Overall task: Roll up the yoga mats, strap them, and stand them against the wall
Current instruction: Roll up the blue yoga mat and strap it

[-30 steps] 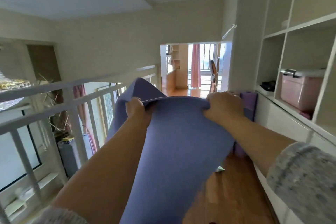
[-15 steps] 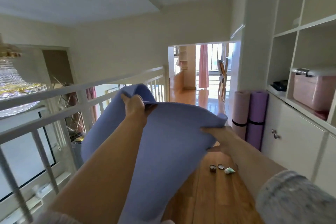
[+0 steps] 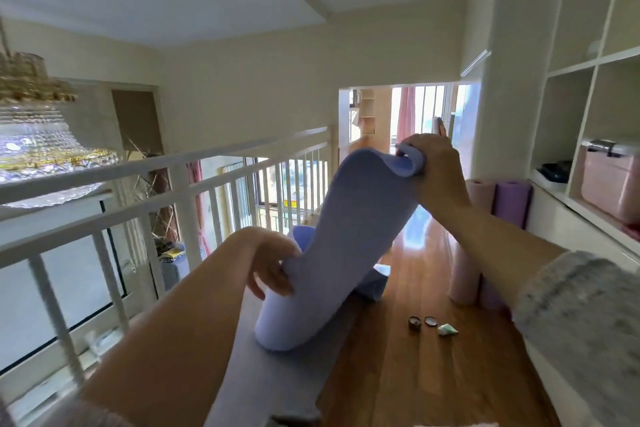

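A lavender-blue yoga mat (image 3: 349, 246) rises loosely folded from the wooden floor (image 3: 433, 374), its lower part lying flat toward me. My right hand (image 3: 433, 166) grips the mat's top corner, held high near the doorway. My left hand (image 3: 273, 263) is lower and holds the mat's left edge, fingers curled on it. A rolled pink mat (image 3: 479, 194) and a rolled purple mat (image 3: 512, 201) stand upright against the white cabinet at the right, partly hidden by my right forearm.
A white railing (image 3: 180, 191) runs along the left over an open drop, with a chandelier (image 3: 34, 135) beyond. White shelves at the right hold a pink box (image 3: 609, 177). Two small round lids (image 3: 420, 322) and a small folded item (image 3: 446, 330) lie on the floor.
My right hand has lifted its corner of the mat high. My left hand has dropped lower along the mat's edge. The mat now stands narrow and twisted instead of spread wide.
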The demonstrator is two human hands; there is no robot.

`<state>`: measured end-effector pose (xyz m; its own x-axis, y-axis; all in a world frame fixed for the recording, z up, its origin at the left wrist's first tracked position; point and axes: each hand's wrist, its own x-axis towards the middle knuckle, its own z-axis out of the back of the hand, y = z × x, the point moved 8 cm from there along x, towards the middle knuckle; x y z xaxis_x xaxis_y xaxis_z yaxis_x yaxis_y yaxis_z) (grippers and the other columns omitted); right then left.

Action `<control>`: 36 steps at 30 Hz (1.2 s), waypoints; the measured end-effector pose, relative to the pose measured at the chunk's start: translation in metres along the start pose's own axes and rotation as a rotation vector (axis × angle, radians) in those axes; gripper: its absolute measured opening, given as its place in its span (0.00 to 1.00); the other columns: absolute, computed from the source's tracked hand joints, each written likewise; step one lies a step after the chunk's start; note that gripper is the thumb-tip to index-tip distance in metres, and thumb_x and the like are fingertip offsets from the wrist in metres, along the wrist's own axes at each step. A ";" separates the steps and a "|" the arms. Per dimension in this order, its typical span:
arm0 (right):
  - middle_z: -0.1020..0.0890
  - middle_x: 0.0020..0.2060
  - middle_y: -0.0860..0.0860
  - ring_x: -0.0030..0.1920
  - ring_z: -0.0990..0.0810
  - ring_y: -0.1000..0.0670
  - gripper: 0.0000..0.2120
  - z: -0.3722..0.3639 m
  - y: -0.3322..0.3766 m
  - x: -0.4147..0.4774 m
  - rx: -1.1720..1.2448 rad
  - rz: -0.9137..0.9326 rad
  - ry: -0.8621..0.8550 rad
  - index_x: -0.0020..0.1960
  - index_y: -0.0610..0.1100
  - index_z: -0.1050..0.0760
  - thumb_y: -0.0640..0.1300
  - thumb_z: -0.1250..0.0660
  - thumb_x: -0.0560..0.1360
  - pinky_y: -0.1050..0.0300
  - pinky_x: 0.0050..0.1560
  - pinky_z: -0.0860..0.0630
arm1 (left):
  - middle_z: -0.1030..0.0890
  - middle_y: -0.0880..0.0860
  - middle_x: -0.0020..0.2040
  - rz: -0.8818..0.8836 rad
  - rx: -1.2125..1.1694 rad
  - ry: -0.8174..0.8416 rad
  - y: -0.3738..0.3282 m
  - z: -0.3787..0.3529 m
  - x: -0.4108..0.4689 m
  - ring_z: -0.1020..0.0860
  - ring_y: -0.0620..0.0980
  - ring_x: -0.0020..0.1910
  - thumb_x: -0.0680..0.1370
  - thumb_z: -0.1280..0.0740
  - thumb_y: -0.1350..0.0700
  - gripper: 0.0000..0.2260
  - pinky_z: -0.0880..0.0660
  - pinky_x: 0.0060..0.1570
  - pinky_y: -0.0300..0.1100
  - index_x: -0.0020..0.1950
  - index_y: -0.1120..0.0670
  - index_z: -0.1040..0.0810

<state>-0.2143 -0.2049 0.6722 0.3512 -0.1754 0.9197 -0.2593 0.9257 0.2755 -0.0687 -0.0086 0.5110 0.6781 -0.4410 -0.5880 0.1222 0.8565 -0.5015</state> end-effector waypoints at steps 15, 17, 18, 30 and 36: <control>0.22 0.46 0.51 0.47 0.25 0.54 0.13 -0.103 -0.025 -0.172 0.108 -0.204 0.812 0.54 0.42 0.23 0.37 0.27 0.72 0.76 0.53 0.32 | 0.30 0.56 0.69 0.028 0.454 -0.006 0.068 -0.090 0.058 0.24 0.56 0.60 0.78 0.35 0.54 0.27 0.28 0.25 0.36 0.75 0.54 0.40; 0.23 0.51 0.53 0.51 0.25 0.54 0.23 -0.110 -0.045 -0.194 0.082 -0.330 0.953 0.61 0.43 0.27 0.39 0.23 0.69 0.69 0.55 0.30 | 0.28 0.57 0.69 0.107 0.494 0.095 0.068 -0.100 0.066 0.26 0.57 0.64 0.80 0.37 0.53 0.22 0.26 0.33 0.41 0.72 0.57 0.33; 0.22 0.52 0.53 0.52 0.24 0.53 0.26 -0.112 -0.056 -0.203 0.046 -0.379 0.993 0.63 0.45 0.28 0.41 0.22 0.68 0.66 0.54 0.28 | 0.28 0.58 0.69 0.138 0.501 0.128 0.066 -0.102 0.068 0.26 0.57 0.64 0.80 0.37 0.53 0.18 0.26 0.36 0.45 0.69 0.57 0.28; 0.43 0.75 0.49 0.74 0.41 0.44 0.69 -0.143 -0.109 -0.301 -0.163 -0.601 1.481 0.76 0.55 0.68 0.57 0.18 0.56 0.48 0.73 0.39 | 0.32 0.62 0.71 0.180 0.417 0.148 0.027 -0.104 0.115 0.26 0.60 0.60 0.83 0.43 0.51 0.22 0.29 0.62 0.49 0.74 0.61 0.37; 0.36 0.70 0.52 0.72 0.42 0.45 0.60 -0.151 -0.110 -0.279 -0.134 -0.534 1.430 0.76 0.56 0.65 0.54 0.21 0.65 0.45 0.73 0.42 | 0.23 0.61 0.57 0.215 0.161 0.197 0.046 -0.086 0.124 0.18 0.59 0.48 0.82 0.46 0.49 0.23 0.20 0.41 0.57 0.74 0.59 0.40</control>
<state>-0.1475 -0.2074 0.3432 0.9391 -0.1006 -0.3285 0.2281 0.8976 0.3773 -0.0413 -0.0468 0.3599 0.5497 -0.2756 -0.7886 0.1152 0.9600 -0.2552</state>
